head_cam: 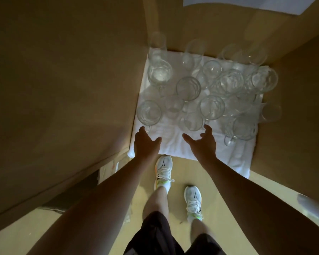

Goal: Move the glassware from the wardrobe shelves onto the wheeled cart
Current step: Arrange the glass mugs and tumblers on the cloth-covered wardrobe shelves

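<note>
Your left hand [145, 144] and right hand [203, 142] reach in spread and empty, just short of the glasses [212, 107] crowded on the white cloth [173, 142] on the shelf. They are clear, brittle and slippery; grip round the bowl, one at a time. Far rims blur; the cart is out of view.

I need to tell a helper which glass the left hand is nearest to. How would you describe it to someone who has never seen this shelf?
Find the white cloth that lines the wardrobe shelf, crowded with clear glassware. Go to its front left corner, by the brown side wall. The glass there stands just beyond the left hand's fingertips; it is the leftmost one in the front row, with nothing between it and the wall.
</note>
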A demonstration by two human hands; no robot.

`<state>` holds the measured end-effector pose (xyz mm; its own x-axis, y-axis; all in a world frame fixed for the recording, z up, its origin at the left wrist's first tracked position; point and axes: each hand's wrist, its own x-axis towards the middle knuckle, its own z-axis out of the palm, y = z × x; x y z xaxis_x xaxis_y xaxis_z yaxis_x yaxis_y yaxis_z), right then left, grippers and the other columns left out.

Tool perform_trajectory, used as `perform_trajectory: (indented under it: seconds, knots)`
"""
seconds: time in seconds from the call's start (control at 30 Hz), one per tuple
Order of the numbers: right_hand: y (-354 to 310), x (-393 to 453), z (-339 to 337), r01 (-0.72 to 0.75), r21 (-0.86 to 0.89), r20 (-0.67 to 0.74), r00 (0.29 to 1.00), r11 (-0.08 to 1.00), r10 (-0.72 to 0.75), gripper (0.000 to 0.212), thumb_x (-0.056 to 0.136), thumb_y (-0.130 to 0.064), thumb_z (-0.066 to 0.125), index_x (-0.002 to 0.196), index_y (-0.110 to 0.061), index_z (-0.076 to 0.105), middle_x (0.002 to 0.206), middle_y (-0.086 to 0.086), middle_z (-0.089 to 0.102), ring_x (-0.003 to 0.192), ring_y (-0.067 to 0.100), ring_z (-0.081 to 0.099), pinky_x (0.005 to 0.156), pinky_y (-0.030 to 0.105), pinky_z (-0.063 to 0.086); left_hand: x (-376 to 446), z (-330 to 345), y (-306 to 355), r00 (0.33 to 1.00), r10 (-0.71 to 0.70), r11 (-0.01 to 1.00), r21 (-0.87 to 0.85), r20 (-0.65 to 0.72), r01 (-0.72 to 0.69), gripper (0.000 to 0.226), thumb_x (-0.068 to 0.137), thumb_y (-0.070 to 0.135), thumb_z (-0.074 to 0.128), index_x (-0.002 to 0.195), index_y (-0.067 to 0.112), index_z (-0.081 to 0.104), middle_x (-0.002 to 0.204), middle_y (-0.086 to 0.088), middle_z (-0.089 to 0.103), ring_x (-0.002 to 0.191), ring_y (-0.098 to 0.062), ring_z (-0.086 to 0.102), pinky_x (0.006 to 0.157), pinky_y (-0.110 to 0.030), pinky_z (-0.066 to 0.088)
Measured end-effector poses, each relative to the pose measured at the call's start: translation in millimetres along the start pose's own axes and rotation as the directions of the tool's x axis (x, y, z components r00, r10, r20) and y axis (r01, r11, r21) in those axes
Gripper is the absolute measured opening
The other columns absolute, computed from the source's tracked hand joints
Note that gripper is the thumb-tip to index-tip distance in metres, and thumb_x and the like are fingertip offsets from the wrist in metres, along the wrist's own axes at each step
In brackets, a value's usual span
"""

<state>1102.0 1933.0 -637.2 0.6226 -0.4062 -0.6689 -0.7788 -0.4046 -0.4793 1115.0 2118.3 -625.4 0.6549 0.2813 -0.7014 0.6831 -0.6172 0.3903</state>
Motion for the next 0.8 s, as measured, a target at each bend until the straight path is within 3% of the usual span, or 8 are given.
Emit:
perform_trajectory:
  seconds: [0.17,0.3,0.43,0.53,0.6,0.7,0.77,0.8]
  knots:
    - [0.1,12.3,11.2,0.05,0.039,-0.056,0.997,0.998,-0.048,0.097,0.074,-0.048,0.086,0.151,-0.018,0.037,0.136,0.013,0.054,0.12,0.028,0.058,0.104,0.045,0.047,18.9,11.7,-0.8,0.996,-0.08,0.996,-0.04,-0.03,0.078,0.081,0.089,0.03,0.071,0.154,0.007,0.029,0.15,-0.015,0.045,0.135,-0.03,0.046,0.096,-0.034,0.039]
    - [4.1,20.6,16.5,0.105,0.049,-0.075,0.992,0.993,-0.101,0.093,0.073,-0.048,0.086,0.15,-0.024,0.038,0.128,0.011,0.056,0.1,0.019,0.06,0.088,0.031,0.045,31.8,19.1,-2.4,0.996,-0.085,0.995,-0.053,-0.019,0.084,0.075,0.09,0.03,0.07,0.151,0.008,0.033,0.147,-0.015,0.047,0.133,-0.031,0.048,0.102,-0.039,0.043]
    - [8.3,23.5,24.1,0.122,0.045,-0.115,0.987,0.992,-0.116,0.101,0.066,-0.058,0.087,0.15,-0.032,0.036,0.122,0.005,0.05,0.092,0.012,0.058,0.078,0.023,0.041,43.9,23.0,-5.0,0.995,-0.099,0.992,-0.082,-0.031,0.096,0.055,0.095,0.03,0.063,0.14,0.006,0.045,0.136,-0.015,0.055,0.123,-0.032,0.055,0.101,-0.045,0.048]
    - [9.3,24.0,29.0,0.127,0.044,-0.133,0.984,0.991,-0.12,0.102,0.063,-0.062,0.087,0.148,-0.037,0.036,0.119,0.002,0.045,0.09,0.015,0.059,0.078,0.025,0.044,50.5,23.8,-8.6,0.991,-0.096,0.988,-0.127,-0.095,0.083,0.036,0.101,0.032,0.055,0.126,0.006,0.056,0.123,-0.01,0.063,0.114,-0.029,0.058,0.098,-0.04,0.046]
    - [8.8,23.9,30.7,0.126,0.05,-0.157,0.981,0.991,-0.117,0.097,0.064,-0.061,0.087,0.145,-0.037,0.039,0.119,0.002,0.045,0.089,0.018,0.06,0.081,0.029,0.046,52.6,23.0,-11.4,0.989,-0.099,0.986,-0.144,-0.113,0.082,0.03,0.104,0.033,0.05,0.116,0.008,0.06,0.108,-0.004,0.062,0.105,-0.026,0.057,0.088,-0.034,0.044]
    - [7.9,21.8,28.8,0.131,0.071,-0.17,0.978,0.989,-0.117,0.094,0.064,-0.058,0.088,0.143,-0.035,0.043,0.115,-0.001,0.047,0.082,0.007,0.057,0.073,0.025,0.044,52.8,21.3,-13.9,0.988,-0.101,0.983,-0.167,-0.116,0.081,0.018,0.104,0.031,0.05,0.099,0.015,0.056,0.085,0.009,0.054,0.089,-0.019,0.051,0.072,-0.022,0.031]
    - [8.6,19.5,24.7,0.128,0.092,-0.154,0.982,0.988,-0.113,0.094,0.065,-0.056,0.089,0.144,-0.033,0.043,0.116,-0.002,0.048,0.083,0.001,0.055,0.068,0.015,0.038,48.9,17.8,-13.3,0.99,-0.096,0.984,-0.161,-0.103,0.079,0.016,0.103,0.031,0.052,0.094,0.017,0.056,0.087,0.005,0.06,0.087,-0.018,0.051,0.062,-0.018,0.028]
    - [8.9,17.4,22.6,0.125,0.099,-0.14,0.984,0.987,-0.111,0.094,0.065,-0.055,0.089,0.144,-0.032,0.043,0.117,-0.003,0.048,0.085,0.001,0.055,0.069,0.013,0.036,46.6,16.0,-14.6,0.99,-0.1,0.983,-0.161,-0.096,0.084,0.016,0.102,0.03,0.053,0.094,0.017,0.057,0.093,0.001,0.064,0.088,-0.019,0.054,0.065,-0.017,0.033]
